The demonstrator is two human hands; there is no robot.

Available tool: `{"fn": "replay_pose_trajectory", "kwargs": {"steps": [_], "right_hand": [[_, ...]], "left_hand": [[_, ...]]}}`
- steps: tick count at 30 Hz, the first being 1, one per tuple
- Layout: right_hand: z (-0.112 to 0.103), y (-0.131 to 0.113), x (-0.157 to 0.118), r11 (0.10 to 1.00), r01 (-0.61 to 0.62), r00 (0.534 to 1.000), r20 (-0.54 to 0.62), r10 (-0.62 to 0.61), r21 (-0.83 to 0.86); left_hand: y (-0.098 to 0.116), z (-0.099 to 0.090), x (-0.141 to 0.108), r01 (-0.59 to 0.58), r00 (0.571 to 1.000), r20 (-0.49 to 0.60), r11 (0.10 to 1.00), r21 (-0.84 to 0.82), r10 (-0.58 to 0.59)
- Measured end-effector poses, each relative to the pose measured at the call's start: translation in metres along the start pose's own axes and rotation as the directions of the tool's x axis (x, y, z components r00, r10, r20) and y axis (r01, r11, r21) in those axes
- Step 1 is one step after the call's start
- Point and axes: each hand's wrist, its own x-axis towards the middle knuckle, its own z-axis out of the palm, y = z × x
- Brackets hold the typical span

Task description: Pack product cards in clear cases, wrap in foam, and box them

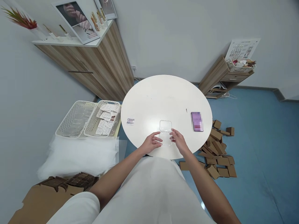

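Head view shows a clear plastic case (165, 138) opened flat near the close edge of a round white tabletop (161, 93), its lid part pointing away from the person and its other half lying between the two hands. The left hand (152, 142) grips the case's left side, fingers spread along the rim, while the right hand (178, 140) holds the opposite side with its fingertips, near the fold; whether the case rests on the surface or is lifted just above it, I cannot tell. Good handling here probably means a light, even hold at the outer edges: plastic this thin looks likely to flex or crack at the fold if one side is squeezed or twisted harder than the other. Keeping the fingertips out of the fold and off the broad faces should avoid pinching and smudges, and holding both sides level should stop the lid part swinging. Because the clear walls almost vanish against the white, it seems wise to judge the rim by touch. Well apart, to the left, lies a small card of purplish pieces (130, 121); a purple packet (197, 121), partly blurred, lies to the right.
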Motion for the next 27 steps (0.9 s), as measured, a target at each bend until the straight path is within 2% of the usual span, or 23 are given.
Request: {"fn": "replay_pose_trajectory", "kwargs": {"steps": [7,11,16,22,27], "right_hand": [[0.003,0.034,-0.015,0.998,-0.050,0.999,0.003,0.050,-0.037],[0.006,0.056,-0.006,0.994,-0.059,0.998,-0.014,0.058,-0.094],[0.008,0.080,0.011,0.981,-0.047,0.997,-0.072,0.034,-0.186],[0.009,0.086,0.025,0.962,-0.118,0.993,-0.034,0.113,-0.245],[0.008,0.085,0.035,0.953,-0.131,0.990,0.008,0.139,-0.275]], "left_hand": [[-0.020,-0.002,0.007,0.097,0.991,-0.089,0.995,-0.012,-0.098],[-0.041,-0.003,0.020,0.140,0.979,-0.157,0.989,0.037,-0.133],[-0.064,-0.003,0.038,0.183,0.960,-0.243,0.967,0.177,-0.137],[-0.072,-0.001,0.051,0.221,0.942,-0.319,0.914,0.341,-0.109],[-0.076,0.001,0.060,0.260,0.941,-0.313,0.862,0.434,-0.126]]}}
